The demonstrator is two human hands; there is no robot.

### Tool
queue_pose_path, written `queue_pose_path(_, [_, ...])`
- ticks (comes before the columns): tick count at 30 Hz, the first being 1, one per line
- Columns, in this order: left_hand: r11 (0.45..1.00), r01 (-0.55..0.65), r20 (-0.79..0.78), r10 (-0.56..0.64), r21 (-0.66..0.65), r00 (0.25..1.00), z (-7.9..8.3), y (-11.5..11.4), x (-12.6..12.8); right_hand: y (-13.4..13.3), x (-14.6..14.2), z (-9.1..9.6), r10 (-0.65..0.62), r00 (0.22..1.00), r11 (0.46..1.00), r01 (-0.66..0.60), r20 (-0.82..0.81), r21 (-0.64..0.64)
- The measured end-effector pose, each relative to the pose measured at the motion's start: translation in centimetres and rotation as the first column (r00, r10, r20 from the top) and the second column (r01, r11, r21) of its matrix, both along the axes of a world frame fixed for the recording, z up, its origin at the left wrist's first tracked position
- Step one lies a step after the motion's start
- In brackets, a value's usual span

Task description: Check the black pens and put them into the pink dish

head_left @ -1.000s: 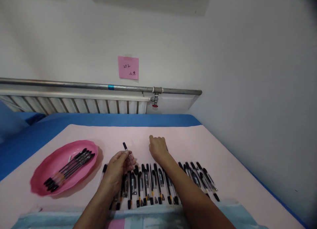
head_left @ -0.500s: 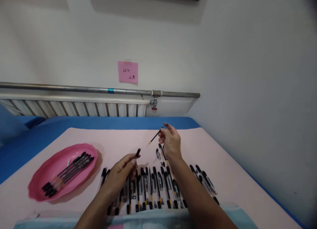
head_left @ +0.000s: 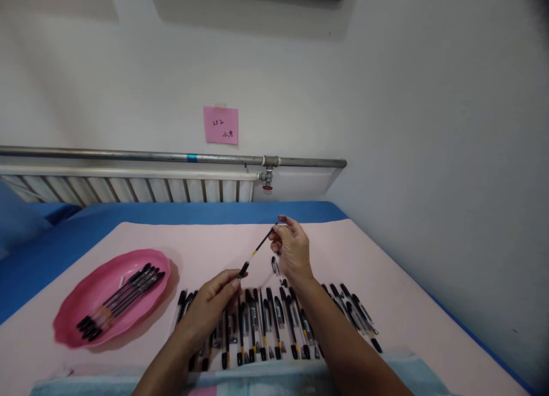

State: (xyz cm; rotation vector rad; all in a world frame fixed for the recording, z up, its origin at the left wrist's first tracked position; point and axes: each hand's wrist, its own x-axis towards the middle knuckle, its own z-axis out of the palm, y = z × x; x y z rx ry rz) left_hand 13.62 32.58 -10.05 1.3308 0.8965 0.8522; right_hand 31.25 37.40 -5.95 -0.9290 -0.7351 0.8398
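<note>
My left hand is closed around a pen barrel, whose black end sticks up past the thumb. Between the fingertips of my right hand is a thin dark pen refill with a yellow band near its tip. It slants down to the left, and its tip meets the open end of the barrel, as far as I can see. Below both hands lies a row of pen parts: black caps, clear barrels and dark refills. My forearms and left hand cover part of that row.
On the left stands a pink scalloped dish with several pens and a small white piece in it. More pen parts lie right of my right forearm. A light-blue cloth runs along the front. Behind are a radiator and wall.
My right hand has moved slightly left, bringing the refill's tip from a gap away to the barrel's end. My left hand has shifted slightly right and tilted the barrel a little.
</note>
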Motion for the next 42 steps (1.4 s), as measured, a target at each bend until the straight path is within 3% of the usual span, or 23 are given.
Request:
queue_pose_path(12, [0.99,0.071,0.109,-0.057,-0.126,0.992,0.4,-0.2,-0.3,-0.9,0.0,0.9,0.03,0.99,0.992,-0.047,0.137,0.119])
queue_pose_path(15, [0.986,0.079,0.159,-0.056,-0.144,0.986,0.5,-0.3,-0.4,-1.5,-0.2,1.2,0.069,0.98,0.985,-0.097,0.188,0.142])
queue_pose_path(18, [0.985,0.053,0.202,-0.019,-0.167,0.979,0.6,-0.2,-0.4,-2.1,-0.6,1.3,0.17,0.928,0.977,-0.203,0.333,0.069])
queue_pose_path(23, [0.984,0.015,0.222,0.025,-0.178,0.975,0.7,-0.1,-0.5,-2.9,-0.4,1.2,0.404,0.651,0.904,-0.391,0.642,-0.172])
queue_pose_path(25, [0.984,0.005,0.223,0.035,-0.178,0.974,0.8,0.0,-0.6,-2.9,0.4,1.0,0.38,0.654,0.923,-0.318,0.654,-0.219])
queue_pose_path(27, [0.981,0.003,0.222,0.041,-0.196,0.974,0.8,0.0,-0.7,-2.8,1.7,0.7,0.293,0.654,0.954,-0.15,0.697,-0.261])
queue_pose_path(28, [0.978,0.006,0.222,0.041,-0.208,0.974,0.8,0.1,-0.7,-2.8,2.4,0.5,0.288,0.578,0.951,-0.075,0.764,-0.301])
queue_pose_path(31, [0.974,0.003,0.213,0.046,-0.224,0.976,0.6,0.2,-0.7,-3.1,4.5,-0.4,0.432,0.166,0.884,0.115,0.887,-0.452])
queue_pose_path(33, [0.975,-0.001,0.192,0.045,-0.22,0.98,0.5,0.2,-0.7,-3.4,5.2,-1.2,0.515,0.025,0.843,0.168,0.857,-0.512])
queue_pose_path(37, [0.979,-0.005,0.147,0.036,-0.205,0.989,0.3,0.2,-0.6,-3.7,4.9,-2.5,0.577,-0.082,0.806,0.215,0.812,-0.551])
queue_pose_path(42, [0.977,-0.016,0.145,0.048,-0.211,0.988,0.5,0.1,-0.5,-3.5,3.8,-3.1,0.591,-0.182,0.8,0.261,0.786,-0.541])
